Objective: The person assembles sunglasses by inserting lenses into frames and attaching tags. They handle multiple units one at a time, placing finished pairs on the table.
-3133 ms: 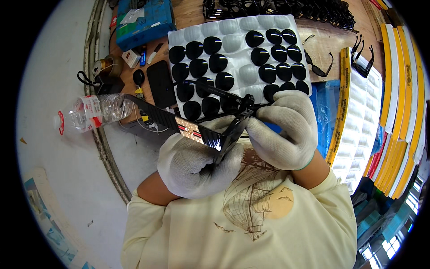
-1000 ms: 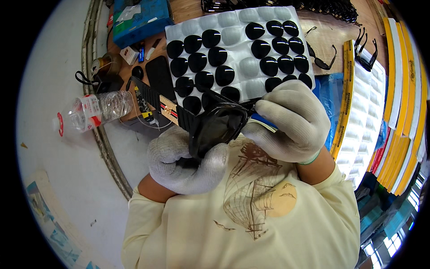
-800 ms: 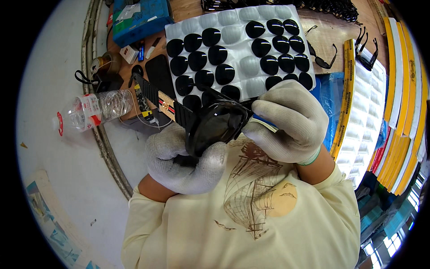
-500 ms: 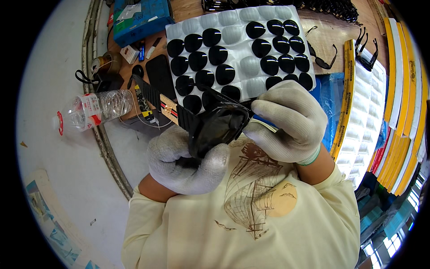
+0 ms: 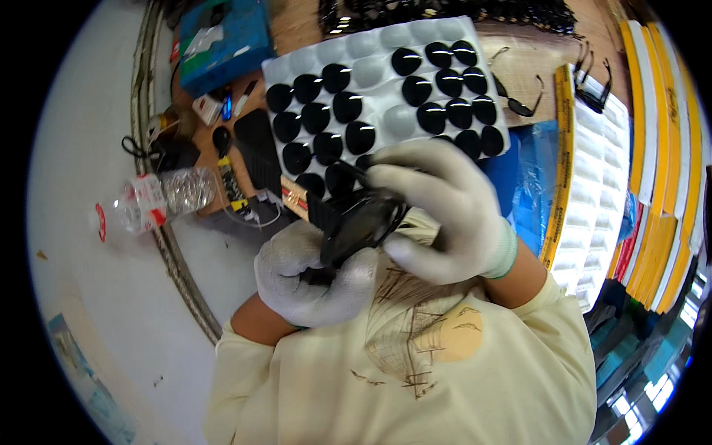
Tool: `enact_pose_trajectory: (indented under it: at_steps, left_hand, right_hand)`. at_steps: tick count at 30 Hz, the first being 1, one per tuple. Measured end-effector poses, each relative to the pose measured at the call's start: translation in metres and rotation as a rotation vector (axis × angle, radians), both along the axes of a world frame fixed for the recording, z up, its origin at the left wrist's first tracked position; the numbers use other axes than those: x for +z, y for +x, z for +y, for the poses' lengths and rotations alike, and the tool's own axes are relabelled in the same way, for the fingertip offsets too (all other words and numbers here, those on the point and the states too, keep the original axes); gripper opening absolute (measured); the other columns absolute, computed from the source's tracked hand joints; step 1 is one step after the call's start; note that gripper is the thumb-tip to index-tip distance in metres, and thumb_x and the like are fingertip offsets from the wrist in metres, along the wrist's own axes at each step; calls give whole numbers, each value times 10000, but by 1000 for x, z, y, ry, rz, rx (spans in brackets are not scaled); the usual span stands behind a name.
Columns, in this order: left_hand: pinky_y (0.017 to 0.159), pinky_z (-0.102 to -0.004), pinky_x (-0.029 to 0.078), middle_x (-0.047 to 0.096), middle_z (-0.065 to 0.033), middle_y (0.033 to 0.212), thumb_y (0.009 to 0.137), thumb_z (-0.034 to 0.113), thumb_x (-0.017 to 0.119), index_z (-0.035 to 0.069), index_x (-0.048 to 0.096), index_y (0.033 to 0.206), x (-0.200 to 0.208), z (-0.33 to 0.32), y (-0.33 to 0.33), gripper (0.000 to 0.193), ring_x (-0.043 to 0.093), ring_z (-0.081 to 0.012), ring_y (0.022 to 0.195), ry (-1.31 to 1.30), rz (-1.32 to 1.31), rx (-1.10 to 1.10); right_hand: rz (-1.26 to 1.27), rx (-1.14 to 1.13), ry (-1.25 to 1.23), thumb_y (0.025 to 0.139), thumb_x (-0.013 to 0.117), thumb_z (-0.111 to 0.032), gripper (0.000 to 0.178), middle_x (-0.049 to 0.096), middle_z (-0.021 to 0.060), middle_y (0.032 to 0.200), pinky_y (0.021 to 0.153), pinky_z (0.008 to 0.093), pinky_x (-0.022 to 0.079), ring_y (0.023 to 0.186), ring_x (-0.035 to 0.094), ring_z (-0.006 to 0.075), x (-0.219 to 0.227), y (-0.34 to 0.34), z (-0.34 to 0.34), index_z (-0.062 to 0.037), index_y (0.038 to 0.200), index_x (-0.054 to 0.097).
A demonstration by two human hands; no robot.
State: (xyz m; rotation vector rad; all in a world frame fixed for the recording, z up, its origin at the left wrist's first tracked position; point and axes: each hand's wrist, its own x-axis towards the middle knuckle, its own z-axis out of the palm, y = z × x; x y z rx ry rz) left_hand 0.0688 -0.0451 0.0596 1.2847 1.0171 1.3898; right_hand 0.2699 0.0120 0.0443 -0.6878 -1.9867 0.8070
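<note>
A pair of black sunglasses (image 5: 362, 228) with a gold band (image 5: 295, 195) on one wide temple is held before my chest. My gloved left hand (image 5: 315, 280) is closed on the frame from below, with the thumb along its lower rim. My gloved right hand (image 5: 454, 211) is curled around the other side, fingers above and thumb below; it is partly smeared, and its exact contact is hard to see. Just beyond lies a white moulded tray (image 5: 400, 121) holding several dark lenses (image 5: 406, 62) in round cups; my right hand covers its near edge.
Left of the tray are a phone (image 5: 254, 144), a plastic bottle (image 5: 159, 199), a cable and a blue box (image 5: 224, 48). Rightward stand a white tray with a yellow edge (image 5: 561, 170), sunglasses (image 5: 593, 96) on it, and stacked yellow-edged trays (image 5: 671, 148). More frames (image 5: 452, 13) lie behind.
My right hand has moved left and over the sunglasses, its fingers now spread wider around them than in their earlier pinch at the frame's edge. My left hand keeps its hold.
</note>
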Motion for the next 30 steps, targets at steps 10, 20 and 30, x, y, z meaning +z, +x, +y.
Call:
enact_pose_trajectory:
  at_steps: [10,20,30]
  left_hand:
    - [774,-318,552,698,-212,986,816,8,728,-38,571,1035,-26,17,-9,273,699,-214,885,5,481,-47]
    - [922,-353,557,690,-200,1142,873,-19,653,-57,557,1112,-48,38,-8,260,696,-226,1016,-269,414,-15]
    - [731,-308,548,736,-110,900,885,148,714,-12,659,1015,-53,149,19,213,690,-166,802,-208,754,-54]
  right_hand:
    - [-333,-105,-154,770,617,18,449,657,168,784,693,481,525,754,656,402,-6,19,4,2,1217,575]
    - [-1021,-771,-173,832,605,-57,167,698,214,862,785,515,534,863,686,414,-136,186,92,-23,995,615]
    - [-1261,-774,-258,846,580,-106,133,737,157,897,766,467,550,867,730,349,-169,194,140,-95,966,636]
